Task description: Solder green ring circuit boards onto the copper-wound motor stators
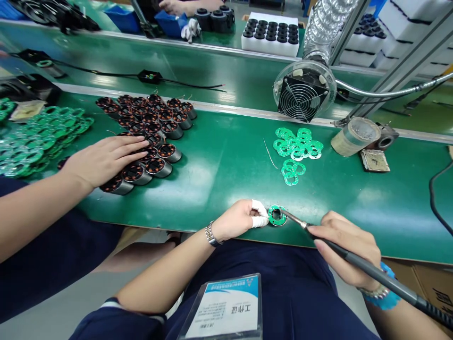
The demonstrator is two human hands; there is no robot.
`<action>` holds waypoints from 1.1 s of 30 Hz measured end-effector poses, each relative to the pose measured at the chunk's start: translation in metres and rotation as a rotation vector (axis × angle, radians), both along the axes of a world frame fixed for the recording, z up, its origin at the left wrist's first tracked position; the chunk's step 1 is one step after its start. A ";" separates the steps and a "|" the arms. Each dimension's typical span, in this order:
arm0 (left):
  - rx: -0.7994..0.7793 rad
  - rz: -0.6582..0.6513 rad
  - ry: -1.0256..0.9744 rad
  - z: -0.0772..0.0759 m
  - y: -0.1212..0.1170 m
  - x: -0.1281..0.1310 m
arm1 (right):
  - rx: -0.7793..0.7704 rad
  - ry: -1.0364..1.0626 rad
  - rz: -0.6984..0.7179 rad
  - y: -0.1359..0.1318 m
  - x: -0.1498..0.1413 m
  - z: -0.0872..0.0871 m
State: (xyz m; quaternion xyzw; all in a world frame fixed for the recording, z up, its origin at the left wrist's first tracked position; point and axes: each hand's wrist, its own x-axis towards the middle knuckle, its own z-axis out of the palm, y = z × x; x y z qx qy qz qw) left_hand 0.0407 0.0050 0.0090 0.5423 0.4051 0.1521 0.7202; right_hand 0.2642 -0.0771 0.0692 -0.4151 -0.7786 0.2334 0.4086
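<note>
Head view: my L hand (237, 218), thumb + finger in white wraps, tips pinched on L edge of round green board (277, 222), on green table (219, 174) near front edge. My R hand (348, 243) closed tight round soldering iron (361, 264), its tip at board. Badge (226, 307) w/ blue top says "工作证" in big black print; small print can't be read. Brown box (424, 278) on R: black letters, cut off, can't read. Other person's hand (106, 158) on copper coils (159, 167).

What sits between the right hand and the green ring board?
In the head view, the soldering iron's metal shaft stretches from the right hand to the green ring board.
</note>
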 end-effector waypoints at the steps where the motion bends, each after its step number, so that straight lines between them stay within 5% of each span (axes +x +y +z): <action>1: -0.001 -0.001 -0.005 0.000 0.000 0.000 | 0.017 -0.002 -0.028 0.001 0.003 0.002; 5: 0.022 -0.033 0.015 0.002 -0.001 0.001 | 0.082 -0.076 -0.275 0.019 0.029 0.000; 10: 0.030 -0.052 0.041 0.002 -0.003 -0.001 | 0.299 -0.212 -0.753 0.076 0.100 -0.013; 12: 0.049 -0.040 0.071 0.003 -0.003 -0.003 | 0.277 -0.283 -0.796 0.096 0.126 -0.019; 14: 0.181 -0.022 0.141 0.006 -0.003 -0.003 | 0.258 -0.290 -0.796 0.110 0.136 -0.027; 17: 0.582 -0.111 0.220 0.012 -0.003 0.007 | 0.225 -0.282 -0.700 0.117 0.119 -0.038; 21: 0.832 -0.350 0.225 0.016 0.010 0.027 | 0.149 -0.307 -0.326 0.112 0.066 -0.052; 25: 0.859 -0.183 0.335 0.015 0.085 0.035 | -0.027 -0.312 -0.013 0.110 0.038 -0.068; 30: 0.960 0.266 0.694 0.021 0.256 0.041 | -0.015 -0.313 -0.006 0.113 0.040 -0.087; 33: 0.926 0.402 0.810 0.018 0.336 0.052 | 0.048 -0.326 -0.034 0.113 0.042 -0.094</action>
